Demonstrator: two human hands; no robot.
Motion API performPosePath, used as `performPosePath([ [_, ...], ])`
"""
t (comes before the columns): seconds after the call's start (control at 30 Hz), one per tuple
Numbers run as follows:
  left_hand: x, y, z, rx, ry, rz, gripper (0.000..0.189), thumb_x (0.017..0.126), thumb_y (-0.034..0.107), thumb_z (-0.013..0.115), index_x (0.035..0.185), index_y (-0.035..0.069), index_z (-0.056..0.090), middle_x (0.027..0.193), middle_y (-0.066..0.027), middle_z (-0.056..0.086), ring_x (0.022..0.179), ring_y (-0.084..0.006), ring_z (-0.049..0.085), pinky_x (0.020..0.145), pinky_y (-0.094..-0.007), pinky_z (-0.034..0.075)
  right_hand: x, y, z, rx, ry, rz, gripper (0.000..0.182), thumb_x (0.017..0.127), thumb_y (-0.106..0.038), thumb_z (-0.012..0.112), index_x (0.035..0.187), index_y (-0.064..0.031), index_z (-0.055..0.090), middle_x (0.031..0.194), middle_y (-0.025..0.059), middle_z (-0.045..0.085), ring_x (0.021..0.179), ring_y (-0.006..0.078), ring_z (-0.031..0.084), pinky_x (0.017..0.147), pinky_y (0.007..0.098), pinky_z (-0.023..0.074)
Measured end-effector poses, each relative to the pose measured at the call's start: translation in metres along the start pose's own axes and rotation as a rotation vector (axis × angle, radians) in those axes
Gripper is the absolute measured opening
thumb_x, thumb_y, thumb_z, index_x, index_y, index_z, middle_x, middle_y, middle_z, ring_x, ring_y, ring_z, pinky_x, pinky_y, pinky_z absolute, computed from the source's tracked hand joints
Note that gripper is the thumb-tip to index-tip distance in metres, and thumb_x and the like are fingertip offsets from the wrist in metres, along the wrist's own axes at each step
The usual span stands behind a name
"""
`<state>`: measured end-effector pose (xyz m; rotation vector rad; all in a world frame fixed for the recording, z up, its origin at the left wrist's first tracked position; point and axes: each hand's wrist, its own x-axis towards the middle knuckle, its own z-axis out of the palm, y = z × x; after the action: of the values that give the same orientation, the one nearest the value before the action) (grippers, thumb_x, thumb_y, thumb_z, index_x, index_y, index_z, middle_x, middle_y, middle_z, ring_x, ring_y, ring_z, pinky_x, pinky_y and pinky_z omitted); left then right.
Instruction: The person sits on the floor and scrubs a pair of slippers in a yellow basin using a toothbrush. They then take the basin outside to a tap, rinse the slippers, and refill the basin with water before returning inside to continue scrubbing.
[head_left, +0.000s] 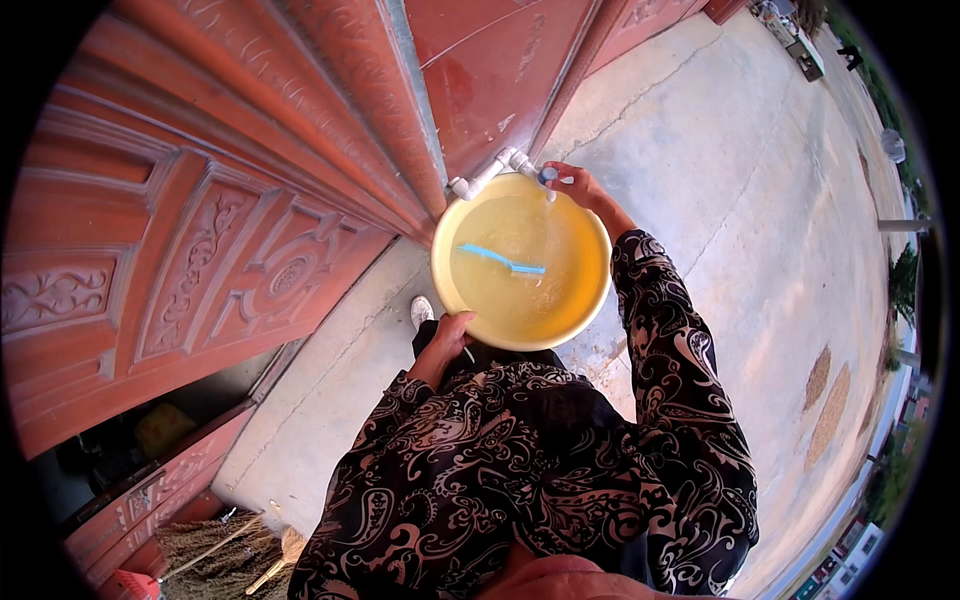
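A round yellow basin (604, 289) holds shallow water, its surface rippled below the tap. In the water lies a light-blue brush (499, 257) with a long handle; I cannot tell whether it floats. My left hand (451, 334) grips the basin's near-left rim, thumb over the edge. At the far right of the rim, my right hand (576, 186) has its fingers on the blue knob of a white plastic tap (548, 177). The tap's spout is over the basin, at the end of a white pipe (487, 178).
A carved red door (285, 277) stands on the left, beside a dark gap. A red wall panel (495, 67) rises behind the pipe. Straw brooms (225, 551) and a red dustpan (138, 583) are at lower left. Pale concrete (720, 202) extends right, with brown piles (829, 420) farther out.
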<state>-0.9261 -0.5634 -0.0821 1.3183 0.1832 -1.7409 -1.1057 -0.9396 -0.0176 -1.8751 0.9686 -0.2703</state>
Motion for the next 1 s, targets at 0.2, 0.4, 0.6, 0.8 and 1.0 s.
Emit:
performPosePath([
  [0.2,-0.003,-0.001,0.001,-0.022,0.016,0.006,0.045,0.086,0.010,0.055,0.126,-0.008,0.044,0.116,-0.0193,0.059,0.098,-0.0318,0.064,0.078,-0.0416,0.058,0.001,0.003,0.005,-0.028,0.043,0.015,0.050,0.079,-0.029,0.072,0.126,-0.0168,0.061,0.093,0.0092,0.065,0.089,0.0170,0.061,0.082,0.0316,0.0479],
  [0.4,-0.002,0.001,0.007,0.003,0.016,-0.008,0.044,0.086,0.010,0.055,0.126,-0.007,0.044,0.115,-0.0191,0.059,0.099,-0.0315,0.064,0.078,-0.0417,0.058,-0.002,0.020,0.002,-0.128,0.131,-0.050,0.044,0.083,-0.028,0.071,0.123,-0.0122,0.062,0.105,0.0129,0.067,0.103,0.0202,0.061,0.089,0.0337,0.0467],
  [0.6,0.001,-0.007,-0.001,-0.029,0.054,-0.003,0.043,0.087,0.010,0.056,0.125,-0.006,0.046,0.115,-0.0179,0.060,0.099,-0.0311,0.064,0.081,-0.0432,0.057,-0.009,-0.015,0.018,-0.182,0.205,-0.042,0.044,0.081,-0.031,0.071,0.112,-0.0008,0.062,0.108,0.0186,0.064,0.107,0.0287,0.060,0.091,0.0368,0.0460],
  [0.8,-0.003,-0.013,0.002,-0.026,0.059,-0.007,0.043,0.087,0.010,0.056,0.125,-0.005,0.046,0.116,-0.0183,0.059,0.100,-0.0320,0.064,0.083,-0.0449,0.056,-0.008,-0.004,0.027,-0.254,0.275,-0.070,0.044,0.083,-0.034,0.067,0.110,-0.0041,0.051,0.111,0.0239,0.061,0.105,0.0384,0.060,0.089,0.0441,0.0479],
  [1.0,-0.001,-0.013,0.000,-0.032,0.068,-0.009,0.044,0.086,0.008,0.056,0.127,-0.005,0.045,0.117,-0.0187,0.058,0.101,-0.0332,0.063,0.083,-0.0469,0.056,-0.008,-0.025,0.042,-0.347,0.365,0.171,0.043,0.082,-0.040,0.066,0.106,-0.0064,0.051,0.111,0.0193,0.061,0.103,0.0396,0.060,0.083,0.0485,0.0471],
])
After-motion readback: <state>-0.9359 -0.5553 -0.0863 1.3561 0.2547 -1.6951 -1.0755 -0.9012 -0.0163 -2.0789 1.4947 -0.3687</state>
